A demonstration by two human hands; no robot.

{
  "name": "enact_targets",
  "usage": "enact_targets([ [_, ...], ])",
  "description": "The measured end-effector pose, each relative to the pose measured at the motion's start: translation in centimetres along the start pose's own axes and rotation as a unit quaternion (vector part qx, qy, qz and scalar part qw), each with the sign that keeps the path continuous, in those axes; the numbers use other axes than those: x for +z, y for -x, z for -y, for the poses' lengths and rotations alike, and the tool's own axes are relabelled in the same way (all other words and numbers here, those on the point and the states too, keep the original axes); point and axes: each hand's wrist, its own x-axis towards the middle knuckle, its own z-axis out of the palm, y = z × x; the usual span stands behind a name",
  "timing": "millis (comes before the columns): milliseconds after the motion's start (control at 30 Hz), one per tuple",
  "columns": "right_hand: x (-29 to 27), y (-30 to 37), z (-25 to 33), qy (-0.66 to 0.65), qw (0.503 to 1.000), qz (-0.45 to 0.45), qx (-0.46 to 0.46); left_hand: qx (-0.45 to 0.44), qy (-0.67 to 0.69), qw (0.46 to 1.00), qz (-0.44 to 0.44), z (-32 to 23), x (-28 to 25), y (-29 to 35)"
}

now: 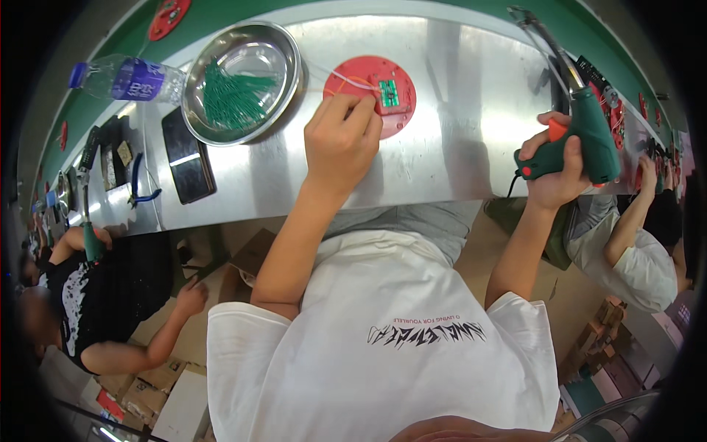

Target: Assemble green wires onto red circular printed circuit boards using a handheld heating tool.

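Note:
My left hand (342, 140) rests at the near left edge of a red round disc (401, 121), its fingers curled closed. What the fingers pinch, if anything, is hidden. On the disc sits a small green circuit board (389, 93), with thin white and orange wires (352, 79) running left from it past my fingers. My right hand (556, 162) grips a green pistol-shaped soldering gun (593, 136) with a red trigger. Its metal tip points up and away, well apart from the disc.
Left of the disc stands a steel bowl (193, 121) holding green wires (232, 96). Beside it are a plastic bottle (136, 79), a dark phone (188, 158) and blue-handled pliers (140, 184). Co-workers sit close on both sides; the left one (96, 309) holds a similar tool.

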Motion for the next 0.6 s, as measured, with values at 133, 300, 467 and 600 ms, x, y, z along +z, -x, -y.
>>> enact_targets([
  [133,2.1,-4.7,0.2,-0.093,0.993,-0.071,-0.026,-0.005,-0.009,1.000,-0.006,0.3,-1.1,-0.1],
  [300,1.7,-9.7,-3.4,-0.137,0.979,-0.150,0.013,-0.006,-0.009,1.000,0.028,-1.5,-2.2,-1.2],
  [467,0.7,-10.1,-11.7,-0.115,0.986,-0.118,0.015,0.083,-0.033,0.942,0.324,0.4,-2.2,-5.3],
  [600,1.3,-10.5,-12.2,-0.060,0.988,-0.135,-0.040,0.118,-0.126,0.948,0.268,3.9,1.5,-13.4],
])
